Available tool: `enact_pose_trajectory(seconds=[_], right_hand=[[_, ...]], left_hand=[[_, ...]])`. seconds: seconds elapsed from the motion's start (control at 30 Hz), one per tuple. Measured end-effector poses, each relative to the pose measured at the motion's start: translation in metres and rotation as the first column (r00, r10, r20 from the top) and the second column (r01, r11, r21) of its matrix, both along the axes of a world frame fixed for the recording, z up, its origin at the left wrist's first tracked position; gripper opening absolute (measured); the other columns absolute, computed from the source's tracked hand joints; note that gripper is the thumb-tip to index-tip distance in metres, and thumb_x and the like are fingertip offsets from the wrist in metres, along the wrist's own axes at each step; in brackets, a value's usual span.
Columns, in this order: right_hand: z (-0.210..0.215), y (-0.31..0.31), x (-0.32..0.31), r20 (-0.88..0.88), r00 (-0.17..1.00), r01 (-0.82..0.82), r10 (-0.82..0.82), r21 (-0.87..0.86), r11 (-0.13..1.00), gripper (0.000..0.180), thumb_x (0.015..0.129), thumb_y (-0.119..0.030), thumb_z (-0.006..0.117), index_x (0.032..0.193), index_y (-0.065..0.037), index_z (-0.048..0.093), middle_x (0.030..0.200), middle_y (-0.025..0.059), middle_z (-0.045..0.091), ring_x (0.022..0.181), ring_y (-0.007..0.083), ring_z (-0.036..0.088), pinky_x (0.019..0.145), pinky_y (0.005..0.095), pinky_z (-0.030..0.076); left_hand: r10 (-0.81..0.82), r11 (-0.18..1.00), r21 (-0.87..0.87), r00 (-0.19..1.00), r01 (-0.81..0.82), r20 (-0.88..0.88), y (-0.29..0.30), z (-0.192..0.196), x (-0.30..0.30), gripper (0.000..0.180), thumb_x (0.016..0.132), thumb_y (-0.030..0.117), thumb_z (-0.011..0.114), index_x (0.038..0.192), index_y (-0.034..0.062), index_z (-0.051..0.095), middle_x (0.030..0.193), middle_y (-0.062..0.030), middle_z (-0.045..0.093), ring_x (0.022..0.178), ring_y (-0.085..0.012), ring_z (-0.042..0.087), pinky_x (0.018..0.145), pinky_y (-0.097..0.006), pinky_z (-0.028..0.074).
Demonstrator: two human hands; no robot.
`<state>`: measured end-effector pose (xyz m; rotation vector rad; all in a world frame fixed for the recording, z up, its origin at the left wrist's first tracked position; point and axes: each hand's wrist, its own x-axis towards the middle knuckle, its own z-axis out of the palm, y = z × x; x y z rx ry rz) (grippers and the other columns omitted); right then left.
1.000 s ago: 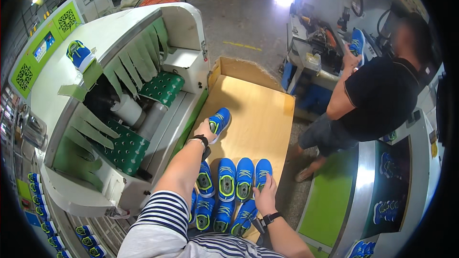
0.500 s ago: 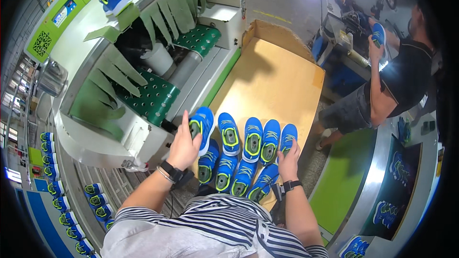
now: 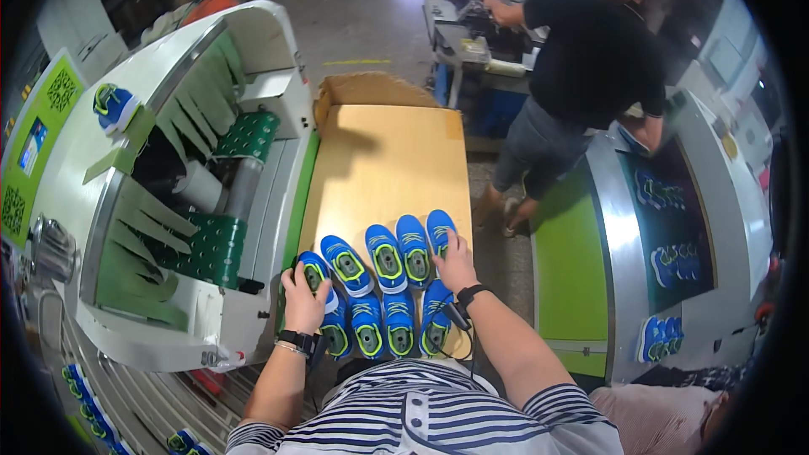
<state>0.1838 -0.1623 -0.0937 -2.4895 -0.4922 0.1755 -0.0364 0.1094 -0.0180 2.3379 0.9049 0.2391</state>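
At the far left I see one blue-and-white shoe [image 3: 116, 109] perched on a white machine [image 3: 118, 339]; two sets of green curtain strips [image 3: 202, 93] hang over its perforated green belt [image 3: 217, 248]. Near left, more shoes sit on slatted racks, too cut off for me to count.

In the middle, nine blue shoes with lime linings stand on the near part of the pale counter [image 3: 404, 160]: five in the far row [image 3: 386, 240], four in the near row [image 3: 399, 312]. The left hand [image 3: 305, 302] has its grip closed around the leftmost shoe [image 3: 313, 268] of the far row, fingers on the left side, thumb on the right. The right hand [image 3: 456, 265] touches the rightmost shoe [image 3: 439, 223] of that row; whether that grip pinches it, I can't tell.

Farther right, one co-worker in a black top [image 3: 594, 46] reaches one arm to a cluttered bench [image 3: 472, 25] and the other toward a second machine [image 3: 573, 278]. Three clusters of shoes lie on it, the nearest [image 3: 660, 339] at its near end.
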Motion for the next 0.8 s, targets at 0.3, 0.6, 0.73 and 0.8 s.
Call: enact_pose_trajectory(seconds=[0.3, 0.6, 0.73, 0.8], right_hand=[[-0.011, 0.000, 0.004, -0.003, 1.000, -0.001, 0.001, 0.009, 1.000, 0.080, 0.086, -0.019, 0.075, 0.152, -0.009, 0.030, 0.140, 0.0262, 0.045, 0.124, 0.0477, 0.051, 0.104, 0.0507, 0.045], [-0.004, 0.002, 0.003, -0.074, 0.997, 0.020, -0.023, -0.048, 0.999, 0.082, 0.088, -0.022, 0.072, 0.155, -0.011, 0.026, 0.146, 0.0236, 0.039, 0.128, 0.0466, 0.046, 0.108, 0.0500, 0.042], [-0.003, 0.003, 0.001, -0.060, 0.998, 0.024, -0.027, -0.058, 0.998, 0.083, 0.087, -0.022, 0.073, 0.155, -0.011, 0.026, 0.144, 0.0253, 0.039, 0.127, 0.0475, 0.047, 0.107, 0.0514, 0.043], [-0.004, 0.002, 0.001, -0.044, 0.999, 0.015, -0.018, -0.067, 0.998, 0.083, 0.089, -0.020, 0.072, 0.155, -0.012, 0.022, 0.141, 0.0263, 0.039, 0.128, 0.0489, 0.047, 0.106, 0.0515, 0.044]], left_hand=[[-0.117, 0.939, -0.316, 0.990, 0.138, 0.085, 0.018, -0.025, -0.009, 0.121, 0.076, 0.024, 0.088, 0.158, -0.0042, 0.003, 0.157, -0.0302, 0.030, 0.144, -0.0392, 0.036, 0.118, -0.040, 0.033], [-0.026, 0.921, -0.386, 0.997, 0.051, 0.069, 0.010, -0.015, -0.017, 0.125, 0.071, 0.028, 0.091, 0.155, -0.0128, 0.007, 0.155, -0.0322, 0.033, 0.145, -0.0389, 0.035, 0.119, -0.038, 0.032], [-0.004, 0.986, -0.161, 0.985, 0.031, 0.170, 0.007, 0.004, -0.009, 0.111, 0.078, 0.033, 0.085, 0.154, -0.0105, 0.017, 0.154, -0.0325, 0.033, 0.144, -0.0428, 0.035, 0.119, -0.044, 0.031], [0.000, 0.996, -0.086, 0.971, 0.021, 0.238, 0.008, 0.017, 0.002, 0.099, 0.084, 0.030, 0.080, 0.154, -0.0086, 0.023, 0.156, -0.0299, 0.031, 0.146, -0.0409, 0.031, 0.120, -0.043, 0.029]])
